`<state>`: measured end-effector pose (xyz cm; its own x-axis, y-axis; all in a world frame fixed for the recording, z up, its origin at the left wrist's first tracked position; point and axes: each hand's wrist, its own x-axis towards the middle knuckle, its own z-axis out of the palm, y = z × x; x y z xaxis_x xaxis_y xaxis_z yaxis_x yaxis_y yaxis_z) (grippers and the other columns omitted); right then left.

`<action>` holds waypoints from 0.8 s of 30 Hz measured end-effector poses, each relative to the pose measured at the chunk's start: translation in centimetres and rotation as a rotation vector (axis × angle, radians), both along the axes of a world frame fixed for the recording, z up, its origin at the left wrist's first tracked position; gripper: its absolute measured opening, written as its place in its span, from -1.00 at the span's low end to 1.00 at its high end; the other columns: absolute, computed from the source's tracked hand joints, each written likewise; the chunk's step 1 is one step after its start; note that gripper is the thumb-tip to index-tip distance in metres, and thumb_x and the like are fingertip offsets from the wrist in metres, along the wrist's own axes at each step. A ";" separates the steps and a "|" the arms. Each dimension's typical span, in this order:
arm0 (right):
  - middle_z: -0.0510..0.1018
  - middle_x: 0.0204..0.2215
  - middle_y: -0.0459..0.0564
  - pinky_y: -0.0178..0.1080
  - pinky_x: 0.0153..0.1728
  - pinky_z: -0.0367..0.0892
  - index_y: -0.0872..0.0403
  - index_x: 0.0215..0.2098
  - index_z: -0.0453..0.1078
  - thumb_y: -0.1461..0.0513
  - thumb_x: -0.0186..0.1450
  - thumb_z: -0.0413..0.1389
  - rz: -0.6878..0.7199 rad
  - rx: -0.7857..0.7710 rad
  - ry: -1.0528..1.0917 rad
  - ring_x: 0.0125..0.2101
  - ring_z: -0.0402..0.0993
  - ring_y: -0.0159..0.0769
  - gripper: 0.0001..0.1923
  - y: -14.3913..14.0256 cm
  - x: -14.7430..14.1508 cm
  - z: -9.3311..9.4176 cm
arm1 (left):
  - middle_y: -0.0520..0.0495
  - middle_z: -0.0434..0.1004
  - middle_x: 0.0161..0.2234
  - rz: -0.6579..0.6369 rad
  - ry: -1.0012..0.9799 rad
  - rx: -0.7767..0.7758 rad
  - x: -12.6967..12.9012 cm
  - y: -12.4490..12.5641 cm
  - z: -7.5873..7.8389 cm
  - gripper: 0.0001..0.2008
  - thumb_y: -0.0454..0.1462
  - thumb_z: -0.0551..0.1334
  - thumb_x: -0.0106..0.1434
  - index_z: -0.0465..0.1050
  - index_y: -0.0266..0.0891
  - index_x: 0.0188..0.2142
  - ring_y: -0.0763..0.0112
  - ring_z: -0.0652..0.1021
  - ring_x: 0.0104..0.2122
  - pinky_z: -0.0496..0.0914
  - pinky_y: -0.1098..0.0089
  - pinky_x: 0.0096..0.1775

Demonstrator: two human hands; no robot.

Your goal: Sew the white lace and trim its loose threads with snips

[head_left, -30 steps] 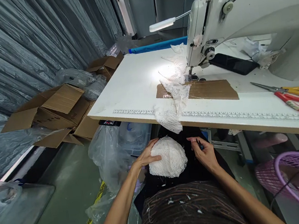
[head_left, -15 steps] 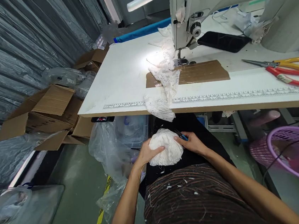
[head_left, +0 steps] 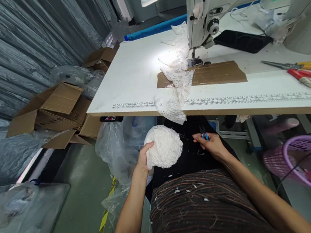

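My left hand [head_left: 145,156] grips the left edge of a round, gathered white lace piece [head_left: 164,146], thumb on top and fingers hidden beneath. The piece is held over my lap, its lacy surface facing up. To the right, apart from the lace, my right hand [head_left: 210,144] is closed around small blue-handled thread snips [head_left: 204,133] with dark blades pointing away from me. Above my lap, a strip of white lace [head_left: 178,80] runs from beside the sewing machine's needle [head_left: 193,55] and hangs over the table's front edge.
The white table [head_left: 132,78] bears the sewing machine [head_left: 198,12], a black phone [head_left: 243,40] and red-and-yellow-handled scissors [head_left: 303,73]. A brown tape strip [head_left: 217,73] lies under the needle. Cardboard boxes [head_left: 61,98] stand left, a purple basket [head_left: 286,154] right. Plastic bags [head_left: 114,150] hang below the table.
My right hand has let go of the lace piece and moved right with the snips. My left hand has shifted the piece slightly left and up. The view has turned a little.
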<state>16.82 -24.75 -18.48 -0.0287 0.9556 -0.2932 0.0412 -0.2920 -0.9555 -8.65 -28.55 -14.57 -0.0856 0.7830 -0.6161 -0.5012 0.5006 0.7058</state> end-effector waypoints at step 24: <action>0.47 -0.43 -0.05 -0.23 -0.31 0.32 0.05 -0.39 0.50 0.06 0.27 0.15 0.411 0.435 -0.024 -0.39 0.39 -0.29 -0.76 -1.8 -1.3 8.4 | -0.16 0.57 -0.58 -0.092 -0.063 0.046 -3.6 -1.4 3.6 -0.74 -0.24 0.23 -0.27 0.49 -0.31 -0.51 -0.15 0.61 -0.24 0.50 0.07 -0.16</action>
